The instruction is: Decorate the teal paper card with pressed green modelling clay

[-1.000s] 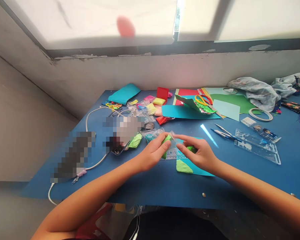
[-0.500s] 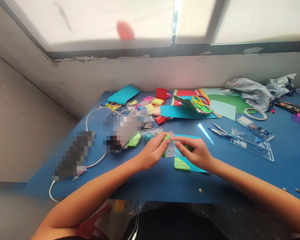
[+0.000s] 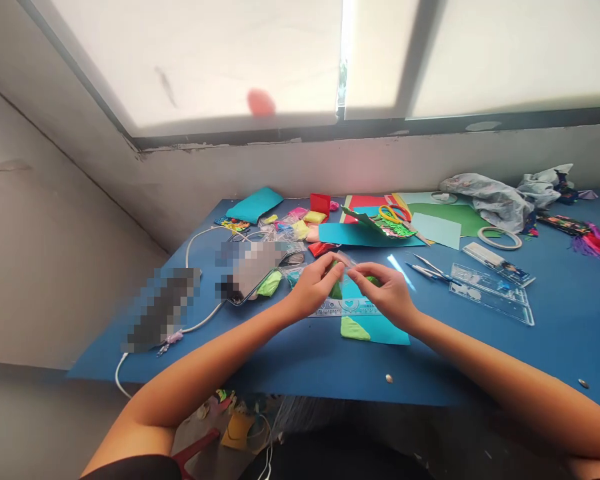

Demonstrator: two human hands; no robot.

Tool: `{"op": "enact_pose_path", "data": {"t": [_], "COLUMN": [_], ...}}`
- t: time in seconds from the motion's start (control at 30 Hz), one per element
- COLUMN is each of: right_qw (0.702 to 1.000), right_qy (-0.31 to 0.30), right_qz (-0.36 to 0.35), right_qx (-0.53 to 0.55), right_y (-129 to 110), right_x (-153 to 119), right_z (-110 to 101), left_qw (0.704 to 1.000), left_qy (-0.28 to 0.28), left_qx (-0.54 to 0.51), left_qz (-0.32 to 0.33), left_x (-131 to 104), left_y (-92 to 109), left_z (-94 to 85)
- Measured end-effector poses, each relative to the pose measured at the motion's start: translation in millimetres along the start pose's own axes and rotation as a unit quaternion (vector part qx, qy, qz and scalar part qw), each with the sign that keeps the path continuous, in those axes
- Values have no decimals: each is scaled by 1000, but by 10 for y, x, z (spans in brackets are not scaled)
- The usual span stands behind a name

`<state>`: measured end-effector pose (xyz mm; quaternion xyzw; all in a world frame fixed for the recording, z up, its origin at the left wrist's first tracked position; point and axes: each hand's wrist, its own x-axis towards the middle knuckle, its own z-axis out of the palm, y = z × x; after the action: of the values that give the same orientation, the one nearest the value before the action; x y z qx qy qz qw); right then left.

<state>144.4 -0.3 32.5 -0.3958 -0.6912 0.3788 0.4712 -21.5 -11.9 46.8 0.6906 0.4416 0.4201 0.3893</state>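
My left hand [image 3: 316, 285] and my right hand [image 3: 386, 292] are close together above the blue table, both pinching a small clear plastic bag [image 3: 346, 261]. Something dark green shows by the left fingers, and more green shows behind the right fingers. Below them lies a turquoise sheet [image 3: 393, 332] with a light green clay-like patch [image 3: 355, 328] at its lower left corner. A clear ruler [image 3: 349, 307] with cut-out shapes lies across the sheet, partly hidden by my hands.
Left stand a blurred device [image 3: 253, 270] and a dark blurred object [image 3: 163, 310] with a white cable. Behind are colourful packets [image 3: 300, 230], coloured papers [image 3: 436, 230] and scissors [image 3: 395, 213]. Right lie a tape roll [image 3: 499, 238], pens [image 3: 430, 270], a clear stencil [image 3: 493, 293] and crumpled cloth [image 3: 495, 200].
The head view has shifted, so the table sits slightly lower at the back. The hands are still together at the bag, and more of the ruler and turquoise sheet shows between and below them.
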Motion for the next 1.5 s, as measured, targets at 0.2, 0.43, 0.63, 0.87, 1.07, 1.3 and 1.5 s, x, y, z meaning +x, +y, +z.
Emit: {"op": "enact_pose_path", "data": {"t": [0.2, 0.43, 0.63, 0.87, 1.07, 1.3, 1.5], "right_qw": [999, 974, 970, 956, 937, 940, 976], "right_qy": [-47, -221, -238, -243, -330, -319, -180], "right_qz": [-4, 48, 20, -107, -53, -9, 13], "right_qx": [-24, 21, -36, -124, -98, -116, -119], "right_y": [43, 7, -6, 77, 58, 39, 110], "right_x": [104, 95, 75, 115, 179, 186, 243], "right_z": [-81, -135, -165, -248, -333, -298, -273], "left_qw": [999, 1000, 999, 996, 991, 993, 999], "left_qy": [30, 6, -36, -84, -117, -112, 32], "left_qx": [-27, -9, 11, -15, -67, -41, 36], "left_qz": [19, 5, 0, 7, -21, -3, 23], "left_x": [81, -42, -28, -1, 10, 60, 201], "left_y": [0, -72, -98, -86, -121, -231, -452], "left_z": [95, 90, 33, -34, -26, -61, -67]}}
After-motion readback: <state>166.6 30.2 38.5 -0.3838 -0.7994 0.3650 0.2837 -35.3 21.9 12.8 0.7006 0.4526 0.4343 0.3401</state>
